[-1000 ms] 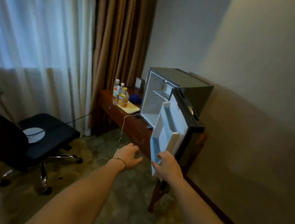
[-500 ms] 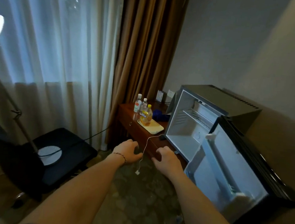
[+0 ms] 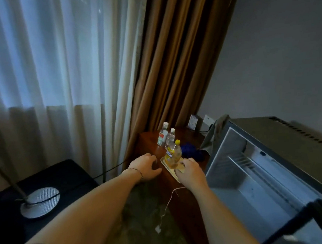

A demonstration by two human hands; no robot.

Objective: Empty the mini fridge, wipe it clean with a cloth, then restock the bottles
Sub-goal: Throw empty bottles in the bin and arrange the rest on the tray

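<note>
The mini fridge (image 3: 281,143) stands open on the wooden desk (image 3: 181,198), its white inside bare apart from a wire shelf (image 3: 249,167); its door (image 3: 302,229) hangs open at the lower right. A yellow-capped bottle (image 3: 173,153) stands on a pale tray (image 3: 167,167), with two clear water bottles (image 3: 165,136) behind it and a blue cloth (image 3: 191,150) to its right. My right hand (image 3: 190,171) hovers over the tray beside the yellow bottle, fingers loosely bent, holding nothing. My left hand (image 3: 146,167) is at the desk's front edge, left of the tray, empty.
A white cable (image 3: 169,203) dangles from the desk front. Brown drapes (image 3: 176,65) and sheer curtains (image 3: 61,56) hang behind. A dark office chair (image 3: 40,199) with a round white object on it stands at the lower left. Wall sockets (image 3: 207,120) sit behind the desk.
My right hand let go of the fridge door, which swung wide open. Both hands moved forward along the desk to the tray and bottles, and the view came closer.
</note>
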